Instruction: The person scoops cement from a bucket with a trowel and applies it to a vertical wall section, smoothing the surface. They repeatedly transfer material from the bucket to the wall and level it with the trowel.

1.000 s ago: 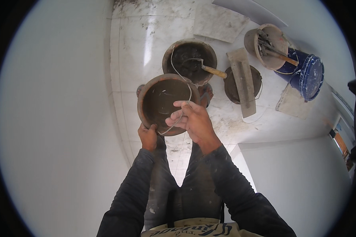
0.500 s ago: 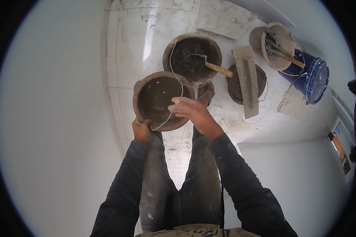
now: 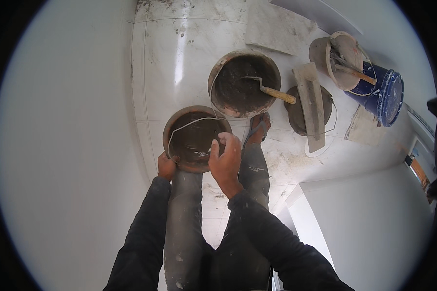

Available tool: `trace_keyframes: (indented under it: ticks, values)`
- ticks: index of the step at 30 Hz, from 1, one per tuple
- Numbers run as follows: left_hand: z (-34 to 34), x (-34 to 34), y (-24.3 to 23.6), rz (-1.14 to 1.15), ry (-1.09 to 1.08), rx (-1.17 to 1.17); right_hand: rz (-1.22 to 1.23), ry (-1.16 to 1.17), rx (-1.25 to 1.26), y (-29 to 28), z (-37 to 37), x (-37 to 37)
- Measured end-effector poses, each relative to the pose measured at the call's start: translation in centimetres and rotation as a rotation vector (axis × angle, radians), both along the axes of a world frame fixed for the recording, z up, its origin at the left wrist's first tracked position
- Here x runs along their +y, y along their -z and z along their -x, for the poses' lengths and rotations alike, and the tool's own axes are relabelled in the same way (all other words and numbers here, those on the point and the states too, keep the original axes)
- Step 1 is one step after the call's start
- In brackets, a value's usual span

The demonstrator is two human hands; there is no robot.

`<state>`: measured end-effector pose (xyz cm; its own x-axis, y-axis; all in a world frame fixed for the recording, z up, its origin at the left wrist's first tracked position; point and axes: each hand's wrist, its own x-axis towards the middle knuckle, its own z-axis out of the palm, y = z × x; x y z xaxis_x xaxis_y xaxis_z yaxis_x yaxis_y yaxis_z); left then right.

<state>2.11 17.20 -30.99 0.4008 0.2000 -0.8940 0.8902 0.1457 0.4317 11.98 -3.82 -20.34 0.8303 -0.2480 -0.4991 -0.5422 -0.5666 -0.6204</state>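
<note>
My left hand is closed on the near left rim of a round bucket in front of my legs. Dark, wet-looking material with a glint of light lies inside it, and its wire handle arcs across the far part of the opening. At the near right rim is my right hand, thumb and fingers apart and slightly bent, holding nothing. Just beyond stands a second bucket of dark grey mix. A trowel rests in it, its wooden handle sticking out over the right rim.
To the right, a long flat float lies across a dark, round bucket. Farther right, a pale bucket of tools leans by a blue, paint-splashed bucket. A flat slab lies beyond. A white wall borders my left.
The held bucket has come lower in view, and its wire handle has swung to the far side. My right hand has left the handle's near part and moved down to the near right rim.
</note>
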Motion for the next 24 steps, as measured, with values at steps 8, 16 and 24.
trace_keyframes:
  ticks: [8, 16, 24]
  values:
    - [-3.2, 2.8, 0.9, 0.025, 0.138, 0.019, 0.273, -0.747, -0.013, 8.6, -2.6, -6.8]
    - [-7.3, 4.6, -0.9, 0.040, 0.270, -0.097, 0.353, 0.099, -0.147, 5.2, -5.6, -10.8]
    - [-6.0, 4.8, -6.4, 0.028, 0.343, -0.123, -0.997, 0.677, 0.512, -3.8, -0.1, -2.8]
